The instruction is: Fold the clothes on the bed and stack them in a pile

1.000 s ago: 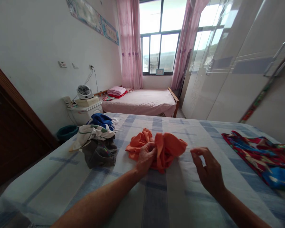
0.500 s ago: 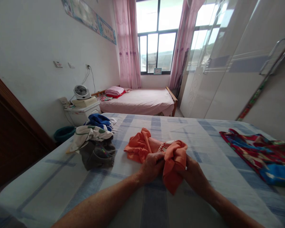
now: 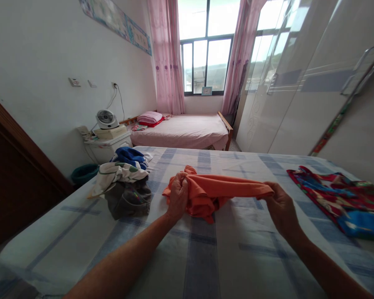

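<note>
An orange garment [image 3: 205, 195] lies partly bunched on the bed's blue-and-white checked sheet [image 3: 233, 257]. My left hand [image 3: 178, 195] is closed on its bunched left part. At the other side, my right hand [image 3: 280, 205] pinches the end of a stretched piece, which looks like a sleeve. That piece runs taut and nearly level between both hands, a little above the sheet. The rest of the cloth hangs crumpled beneath it, so its full shape is hidden.
Left of my hands sits a heap of clothes: a dark grey garment [image 3: 129, 199], a white-and-green one [image 3: 118, 174] and a blue one [image 3: 129, 157]. A colourful red-and-blue cloth [image 3: 339, 195] lies to the right. Beyond stand a pink-covered bed [image 3: 187, 128] and a white wardrobe [image 3: 286, 104].
My right hand has moved right and slightly up, drawing out a length of the orange garment. My left hand has shifted left and up to its bunched part.
</note>
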`<act>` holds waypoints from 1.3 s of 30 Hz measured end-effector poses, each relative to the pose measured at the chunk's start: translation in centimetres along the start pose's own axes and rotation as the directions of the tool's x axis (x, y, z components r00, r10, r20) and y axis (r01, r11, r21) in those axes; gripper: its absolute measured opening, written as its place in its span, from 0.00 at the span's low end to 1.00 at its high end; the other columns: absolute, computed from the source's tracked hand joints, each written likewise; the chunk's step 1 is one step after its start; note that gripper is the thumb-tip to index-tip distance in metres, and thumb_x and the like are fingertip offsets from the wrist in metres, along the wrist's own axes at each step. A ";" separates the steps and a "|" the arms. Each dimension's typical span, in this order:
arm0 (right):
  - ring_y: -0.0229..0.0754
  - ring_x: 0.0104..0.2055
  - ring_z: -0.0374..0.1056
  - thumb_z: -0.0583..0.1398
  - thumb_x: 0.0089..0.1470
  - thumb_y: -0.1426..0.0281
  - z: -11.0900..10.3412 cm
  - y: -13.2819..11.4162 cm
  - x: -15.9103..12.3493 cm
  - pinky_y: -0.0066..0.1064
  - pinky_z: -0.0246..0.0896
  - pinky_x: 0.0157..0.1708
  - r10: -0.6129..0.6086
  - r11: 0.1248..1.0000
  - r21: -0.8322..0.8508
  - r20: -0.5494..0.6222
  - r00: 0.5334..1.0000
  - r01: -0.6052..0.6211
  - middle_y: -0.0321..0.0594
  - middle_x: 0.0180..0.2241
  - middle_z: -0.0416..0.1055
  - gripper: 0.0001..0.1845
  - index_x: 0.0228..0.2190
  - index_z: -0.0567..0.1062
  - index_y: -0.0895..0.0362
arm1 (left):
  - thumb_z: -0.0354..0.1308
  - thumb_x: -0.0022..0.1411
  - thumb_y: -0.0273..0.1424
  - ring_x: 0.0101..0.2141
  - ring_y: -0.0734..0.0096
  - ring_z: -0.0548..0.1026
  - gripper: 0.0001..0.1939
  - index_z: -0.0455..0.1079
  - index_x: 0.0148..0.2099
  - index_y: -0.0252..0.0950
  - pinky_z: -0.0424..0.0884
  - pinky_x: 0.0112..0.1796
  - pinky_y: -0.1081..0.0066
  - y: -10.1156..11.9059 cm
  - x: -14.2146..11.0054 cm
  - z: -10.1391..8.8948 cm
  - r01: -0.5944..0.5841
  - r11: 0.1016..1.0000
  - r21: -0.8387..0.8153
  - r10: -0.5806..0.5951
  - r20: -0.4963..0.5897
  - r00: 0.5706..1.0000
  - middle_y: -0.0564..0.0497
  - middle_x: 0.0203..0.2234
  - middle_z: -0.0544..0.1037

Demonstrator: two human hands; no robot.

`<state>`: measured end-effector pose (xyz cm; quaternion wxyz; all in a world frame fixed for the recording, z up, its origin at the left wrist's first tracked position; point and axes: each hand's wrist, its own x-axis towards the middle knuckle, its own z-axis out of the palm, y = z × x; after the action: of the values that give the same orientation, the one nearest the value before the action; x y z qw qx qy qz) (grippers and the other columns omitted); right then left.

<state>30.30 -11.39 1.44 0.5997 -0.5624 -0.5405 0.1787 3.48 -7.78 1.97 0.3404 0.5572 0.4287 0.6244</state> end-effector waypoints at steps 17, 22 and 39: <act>0.43 0.34 0.70 0.57 0.50 0.53 2.9 -1.7 -3.0 0.34 0.67 0.36 0.136 0.900 0.222 0.675 0.725 -0.375 0.42 0.31 0.75 0.21 0.33 0.75 0.58 | 0.59 0.55 0.35 0.35 0.69 0.71 0.20 0.69 0.51 0.40 0.65 0.36 0.73 1.0 -3.9 2.3 -0.358 0.864 0.354 0.034 0.669 0.743 0.51 0.36 0.73; 0.43 0.37 0.68 0.54 0.55 0.58 3.9 -2.7 -4.0 0.34 0.66 0.39 0.060 0.982 0.084 0.701 0.711 -0.166 0.39 0.32 0.73 0.17 0.33 0.75 0.58 | 0.56 0.55 0.32 0.29 0.71 0.70 0.07 0.72 0.36 0.35 0.64 0.30 0.74 0.0 -3.6 2.4 -0.271 0.888 0.371 -0.020 0.621 0.783 0.51 0.29 0.74; 0.38 0.27 0.66 0.63 0.43 0.61 4.8 -2.6 -4.6 0.29 0.64 0.28 0.141 0.933 0.188 0.594 0.792 -0.307 0.36 0.25 0.74 0.13 0.26 0.74 0.58 | 0.58 0.52 0.29 0.21 0.76 0.70 0.04 0.68 0.31 0.33 0.64 0.23 0.77 -0.6 -4.1 3.2 0.241 0.971 0.008 -0.208 0.533 0.820 0.54 0.20 0.72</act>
<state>23.58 -13.71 0.60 0.4561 -0.4547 -0.5937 0.4825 7.19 -10.75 -0.23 0.5328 0.6429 0.3620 0.4144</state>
